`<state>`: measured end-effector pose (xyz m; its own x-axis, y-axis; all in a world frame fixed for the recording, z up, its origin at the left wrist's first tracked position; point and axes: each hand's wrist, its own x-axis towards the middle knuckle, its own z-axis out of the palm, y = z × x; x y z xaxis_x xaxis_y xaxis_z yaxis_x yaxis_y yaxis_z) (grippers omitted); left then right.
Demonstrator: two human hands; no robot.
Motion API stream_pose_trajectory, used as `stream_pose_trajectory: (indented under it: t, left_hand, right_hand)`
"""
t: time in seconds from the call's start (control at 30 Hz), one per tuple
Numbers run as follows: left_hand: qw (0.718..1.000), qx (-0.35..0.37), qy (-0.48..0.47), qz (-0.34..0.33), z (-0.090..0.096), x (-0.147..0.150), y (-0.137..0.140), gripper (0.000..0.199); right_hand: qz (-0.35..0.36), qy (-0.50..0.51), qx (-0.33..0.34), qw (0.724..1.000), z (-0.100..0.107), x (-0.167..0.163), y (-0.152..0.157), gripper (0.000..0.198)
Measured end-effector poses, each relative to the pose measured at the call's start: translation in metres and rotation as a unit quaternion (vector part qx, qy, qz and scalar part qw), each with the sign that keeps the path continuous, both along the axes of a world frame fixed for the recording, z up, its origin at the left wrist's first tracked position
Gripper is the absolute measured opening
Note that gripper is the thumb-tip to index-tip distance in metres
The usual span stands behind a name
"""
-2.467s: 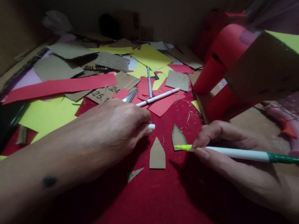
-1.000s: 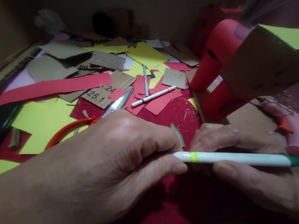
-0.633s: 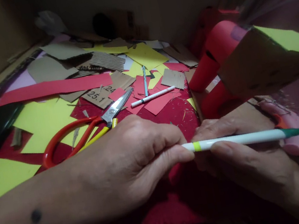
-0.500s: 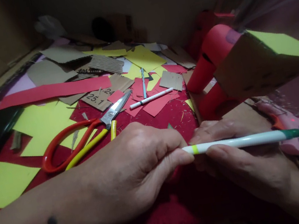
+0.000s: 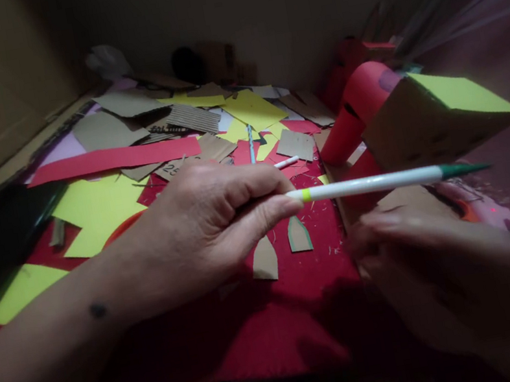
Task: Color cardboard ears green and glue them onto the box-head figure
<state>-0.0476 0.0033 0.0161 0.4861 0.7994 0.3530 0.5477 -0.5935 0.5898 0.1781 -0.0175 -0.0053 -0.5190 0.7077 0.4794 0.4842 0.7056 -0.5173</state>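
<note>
My left hand [image 5: 219, 213] is closed, pinching the banded end of a white brush pen [image 5: 372, 184]. The pen lies level above the table, its green pointed tip facing right. Below the pen and to its right is my right hand [image 5: 446, 269], apart from it; its fingers are bent and smeared by motion. On the red tabletop under the left hand lie two small pointed cardboard pieces. One, a green-edged piece [image 5: 299, 234], has a coloured outline; the other, a plain piece [image 5: 264, 260], is partly covered by the hand.
Yellow paper [image 5: 99, 205], a red paper strip [image 5: 116, 158] and cardboard scraps [image 5: 193, 118] cover the back and left. A cardboard shape with a yellow top [image 5: 465, 94] stands at right beside red paper tubes [image 5: 343, 129]. Scissors, mostly hidden, show an orange-red handle [image 5: 123, 227].
My right hand has come off the pen and moved down. My left hand has risen with the pen, uncovering the small cardboard pieces and covering most of the scissors.
</note>
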Motion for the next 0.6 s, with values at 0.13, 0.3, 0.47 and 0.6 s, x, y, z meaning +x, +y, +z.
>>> stream_pose_trajectory:
  t: [0.13, 0.3, 0.47, 0.6]
  left_hand:
    - [0.998, -0.035, -0.028, -0.048, 0.001, 0.005, -0.007, 0.019]
    - [0.977, -0.137, -0.153, -0.059, 0.006, 0.006, -0.013, 0.022]
    - [0.989, -0.114, -0.086, 0.034, -0.003, 0.003, 0.0, 0.014]
    - [0.993, -0.098, -0.008, -0.058, -0.014, 0.005, 0.006, 0.014]
  right_hand:
    - [-0.111, 0.029, 0.07, 0.991, -0.01, -0.003, 0.0, 0.037]
    - [-0.18, 0.12, 0.028, 0.976, -0.024, -0.006, 0.0, 0.016]
    - [-0.083, 0.135, -0.08, 0.984, -0.025, 0.002, -0.005, 0.015]
    - [-0.001, 0.102, -0.168, 0.981, -0.023, 0.003, -0.003, 0.03]
